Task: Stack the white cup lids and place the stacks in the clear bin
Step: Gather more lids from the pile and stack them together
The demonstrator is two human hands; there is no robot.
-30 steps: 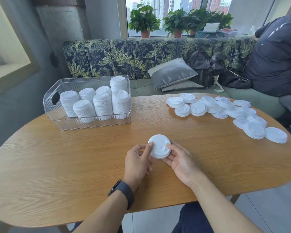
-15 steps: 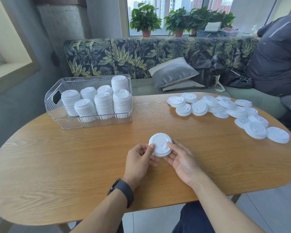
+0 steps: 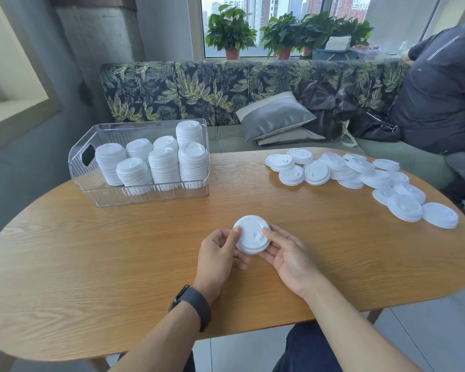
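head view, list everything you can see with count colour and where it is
clear bin: one, transparent, far left of table
lid stacks in the bin: seven, white, upright
loose lids: a couple of dozen, exact count unclear, white, scattered and overlapping at far right of table
held lids: short stack, count unclear, white, near table centre
table: one, light wood, oval
sofa: one, dark leaf print, behind table
cushions: two, grey, on sofa
black bag: one, on sofa
potted plants: at least three, green, windowsill
seated person: one, dark clothes, far right
watch: one, black, left wrist
left hand: holds lids' left edge
right hand: holds lids' right edge
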